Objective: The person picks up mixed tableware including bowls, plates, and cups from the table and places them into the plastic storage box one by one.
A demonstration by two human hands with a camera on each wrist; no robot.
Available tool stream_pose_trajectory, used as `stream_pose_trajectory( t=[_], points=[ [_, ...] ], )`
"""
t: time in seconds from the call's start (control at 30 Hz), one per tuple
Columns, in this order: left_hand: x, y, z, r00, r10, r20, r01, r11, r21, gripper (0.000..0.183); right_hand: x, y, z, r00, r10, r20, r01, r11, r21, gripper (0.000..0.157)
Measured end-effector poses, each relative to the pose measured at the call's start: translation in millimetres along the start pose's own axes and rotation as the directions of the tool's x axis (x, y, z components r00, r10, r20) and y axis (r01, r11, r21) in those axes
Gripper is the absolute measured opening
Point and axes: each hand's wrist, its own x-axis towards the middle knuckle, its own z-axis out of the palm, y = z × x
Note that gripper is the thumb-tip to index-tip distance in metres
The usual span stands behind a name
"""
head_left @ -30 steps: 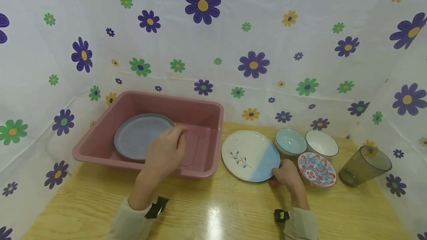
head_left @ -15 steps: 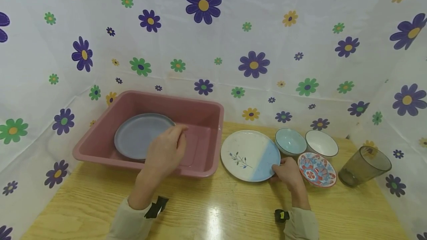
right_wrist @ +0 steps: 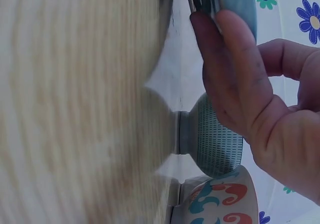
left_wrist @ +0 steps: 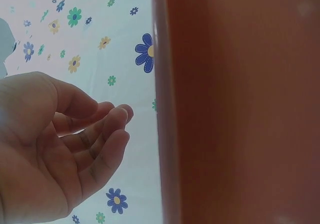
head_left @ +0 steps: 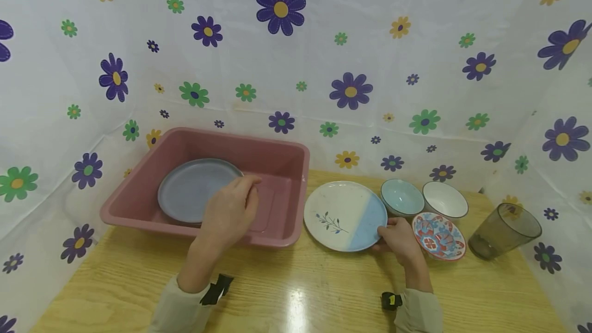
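My right hand (head_left: pixel 401 238) pinches the right edge of a round plate (head_left: pixel 342 209), thumb on top and fingers beneath. Cream on one side and light blue on the other, this plate bears a small painted sprig. Seen from the right wrist, the fingers lie under the plate's rim (right_wrist: pixel 239 3), which stands off the wooden surface. My left hand (head_left: pixel 231 209) hovers over the front of a pink tub (head_left: pixel 282 242), in which a grey-blue plate (head_left: pixel 194 189) lies tilted. Fingers loosely curled, the left hand (left_wrist: pixel 75 139) holds nothing in the left wrist view.
Right of the plate stand a light blue bowl (head_left: pixel 402 197), a white bowl (head_left: pixel 445 199) and a red-and-blue patterned bowl (head_left: pixel 439 238). A smoky glass (head_left: pixel 501 230) stands farthest right on the wooden table (head_left: pixel 277 292). A flowered sheet (head_left: pixel 305 60) hangs behind.
The cream and blue plate has shifted very slightly left in my right hand's grip. My left hand stays over the tub.
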Motion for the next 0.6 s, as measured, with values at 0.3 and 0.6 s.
stream_pose_trajectory(
  t=[0.3,0.6],
  points=[
    [-0.2,0.6,-0.4,1.000,0.004,-0.004,-0.004,1.000,0.000,0.022,-3,-7,2.8,0.999,-0.024,0.028,0.021,0.996,0.091,0.061],
    [-0.1,0.3,-1.0,1.000,0.006,-0.008,-0.006,1.000,0.006,0.022,-11,-19,7.7,0.998,-0.068,0.006,0.067,0.991,0.119,0.057]
  ],
)
